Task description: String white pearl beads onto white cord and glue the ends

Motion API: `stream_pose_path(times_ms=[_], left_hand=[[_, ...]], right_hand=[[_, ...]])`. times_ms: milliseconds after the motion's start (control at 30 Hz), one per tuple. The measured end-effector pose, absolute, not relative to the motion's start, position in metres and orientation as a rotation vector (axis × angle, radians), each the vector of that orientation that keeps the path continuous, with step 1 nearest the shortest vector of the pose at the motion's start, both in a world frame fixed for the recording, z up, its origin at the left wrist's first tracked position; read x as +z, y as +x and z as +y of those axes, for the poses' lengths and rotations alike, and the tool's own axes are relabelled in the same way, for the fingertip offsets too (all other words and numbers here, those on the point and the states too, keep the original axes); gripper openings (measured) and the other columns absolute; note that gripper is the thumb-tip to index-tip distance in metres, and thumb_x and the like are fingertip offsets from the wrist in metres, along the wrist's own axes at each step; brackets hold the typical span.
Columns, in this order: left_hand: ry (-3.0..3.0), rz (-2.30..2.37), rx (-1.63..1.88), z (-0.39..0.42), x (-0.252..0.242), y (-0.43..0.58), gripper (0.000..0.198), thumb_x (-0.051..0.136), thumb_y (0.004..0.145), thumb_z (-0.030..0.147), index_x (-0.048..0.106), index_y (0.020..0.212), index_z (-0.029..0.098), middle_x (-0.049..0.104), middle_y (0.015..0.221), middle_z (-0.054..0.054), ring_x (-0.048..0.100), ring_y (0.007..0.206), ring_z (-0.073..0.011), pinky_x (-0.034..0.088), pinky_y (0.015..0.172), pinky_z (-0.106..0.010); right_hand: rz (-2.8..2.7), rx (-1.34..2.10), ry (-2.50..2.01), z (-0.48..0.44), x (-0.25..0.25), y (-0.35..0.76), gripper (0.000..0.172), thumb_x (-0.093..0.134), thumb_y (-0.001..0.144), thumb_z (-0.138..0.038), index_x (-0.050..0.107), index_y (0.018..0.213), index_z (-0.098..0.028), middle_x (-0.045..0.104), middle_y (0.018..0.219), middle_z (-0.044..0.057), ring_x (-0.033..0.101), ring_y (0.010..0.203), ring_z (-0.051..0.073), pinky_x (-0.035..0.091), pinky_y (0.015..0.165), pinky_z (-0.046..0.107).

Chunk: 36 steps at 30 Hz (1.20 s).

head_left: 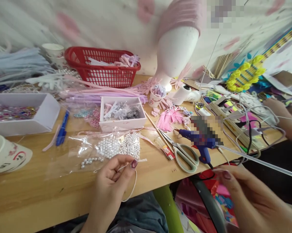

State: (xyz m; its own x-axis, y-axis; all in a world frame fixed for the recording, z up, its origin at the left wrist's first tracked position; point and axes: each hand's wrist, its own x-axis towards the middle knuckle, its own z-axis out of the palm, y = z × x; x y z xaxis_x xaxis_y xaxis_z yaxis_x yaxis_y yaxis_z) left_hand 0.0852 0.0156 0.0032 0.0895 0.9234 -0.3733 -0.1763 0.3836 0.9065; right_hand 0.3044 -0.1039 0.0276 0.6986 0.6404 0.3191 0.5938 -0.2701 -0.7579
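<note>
Lower centre: left hand [113, 181] pinching a white cord [143, 160] near its tip, best gripped firmly there. Lower right: right hand [250, 192], fingertips together, contents unclear.

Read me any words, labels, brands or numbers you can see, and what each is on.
I can't read any with certainty.
Large paper cup at left: red and dark printing, too blurred.
Small paper cup: red mark, too small.
Red packet by the scissors: printing too small.
Tabletop near the scissors: tiny dark mark, unreadable.
</note>
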Motion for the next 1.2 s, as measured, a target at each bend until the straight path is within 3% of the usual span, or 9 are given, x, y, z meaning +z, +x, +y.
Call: stream_pose_path(times_ms=[67, 133, 333, 467, 533, 633, 933, 1067, 1200], left_hand=[[0.604, 1.070, 0.927, 0.015, 0.011, 0.085, 0.045, 0.090, 0.061, 0.052, 0.066, 0.078, 0.017, 0.041, 0.047, 0.011, 0.024, 0.039, -0.0019, 0.019, 0.040, -0.015], [0.491, 0.984, 0.903, 0.014, 0.017, 0.085, 0.052, 0.093, 0.055, 0.056, 0.064, 0.076, 0.018, 0.028, 0.044, 0.015, 0.017, 0.040, -0.0010, 0.017, 0.041, -0.015], [0.395, 0.890, 0.909, 0.011, 0.026, 0.079, 0.051, 0.095, 0.052, 0.054, 0.065, 0.073, 0.018, 0.021, 0.048, 0.015, 0.010, 0.043, -0.0006, 0.014, 0.042, -0.014], [0.350, 0.842, 0.910, 0.011, 0.025, 0.074, 0.047, 0.095, 0.055, 0.050, 0.065, 0.071, 0.018, 0.019, 0.049, 0.015, 0.008, 0.044, -0.0009, 0.012, 0.041, -0.014], [0.330, 0.805, 0.896, 0.012, 0.022, 0.071, 0.045, 0.095, 0.057, 0.049, 0.066, 0.071, 0.018, 0.017, 0.049, 0.015, 0.006, 0.044, -0.0011, 0.012, 0.041, -0.014], [0.311, 0.698, 0.867, 0.011, 0.016, 0.069, 0.041, 0.092, 0.063, 0.049, 0.066, 0.075, 0.020, 0.015, 0.049, 0.015, 0.006, 0.042, -0.0017, 0.013, 0.039, -0.014], [0.170, 0.601, 0.789, 0.008, 0.018, 0.071, 0.037, 0.095, 0.061, 0.043, 0.067, 0.071, 0.021, 0.015, 0.052, 0.014, 0.006, 0.043, -0.0002, 0.014, 0.042, -0.012], [0.182, 0.551, 0.830, 0.010, 0.020, 0.069, 0.027, 0.094, 0.064, 0.039, 0.072, 0.071, 0.023, 0.014, 0.052, 0.013, 0.006, 0.043, -0.0005, 0.014, 0.042, -0.012], [0.210, 0.549, 0.898, 0.014, 0.021, 0.065, 0.021, 0.092, 0.068, 0.038, 0.075, 0.069, 0.025, 0.014, 0.054, 0.013, 0.006, 0.045, -0.0015, 0.014, 0.041, -0.012]], right_hand=[[-1.031, 0.162, -1.827, -0.080, 0.020, 0.289, 0.017, 0.073, 0.088, -0.041, 0.076, 0.085, -0.024, 0.074, 0.084, 0.003, 0.068, 0.078, 0.023, 0.053, 0.066, 0.030], [-1.095, 0.268, -1.674, -0.061, 0.012, 0.274, 0.021, 0.071, 0.090, -0.041, 0.074, 0.079, -0.023, 0.071, 0.078, 0.002, 0.066, 0.074, 0.020, 0.051, 0.068, 0.028], [-0.888, 0.647, -1.226, -0.029, 0.002, 0.231, 0.039, 0.057, 0.101, -0.040, 0.062, 0.068, -0.021, 0.058, 0.070, 0.001, 0.056, 0.071, 0.017, 0.046, 0.070, 0.028], [-0.813, 0.890, -0.960, -0.015, -0.002, 0.214, 0.015, 0.075, 0.089, -0.042, 0.073, 0.096, -0.029, 0.076, 0.100, 0.002, 0.068, 0.097, 0.019, 0.054, 0.088, 0.030], [-0.791, 1.000, -0.872, -0.009, -0.004, 0.207, 0.033, 0.080, 0.086, -0.037, 0.071, 0.117, -0.033, 0.076, 0.117, 0.002, 0.068, 0.111, 0.017, 0.054, 0.094, 0.027], [-0.772, 1.131, -0.752, -0.004, -0.007, 0.196, 0.048, 0.082, 0.084, -0.032, 0.066, 0.130, -0.034, 0.075, 0.126, 0.001, 0.069, 0.115, 0.016, 0.054, 0.098, 0.024], [-0.721, 1.168, -0.705, -0.005, -0.008, 0.180, 0.057, 0.088, 0.077, -0.035, 0.067, 0.130, -0.035, 0.078, 0.116, -0.001, 0.059, 0.132, 0.019, 0.042, 0.116, 0.033], [-0.708, 1.234, -0.739, -0.006, -0.005, 0.183, 0.056, 0.084, 0.081, -0.040, 0.065, 0.133, -0.036, 0.072, 0.130, 0.001, 0.063, 0.127, 0.021, 0.045, 0.113, 0.034], [-0.740, 1.238, -0.795, -0.009, -0.007, 0.192, 0.047, 0.069, 0.091, -0.052, 0.065, 0.134, -0.033, 0.062, 0.144, 0.006, 0.053, 0.138, 0.024, 0.050, 0.108, 0.037]])
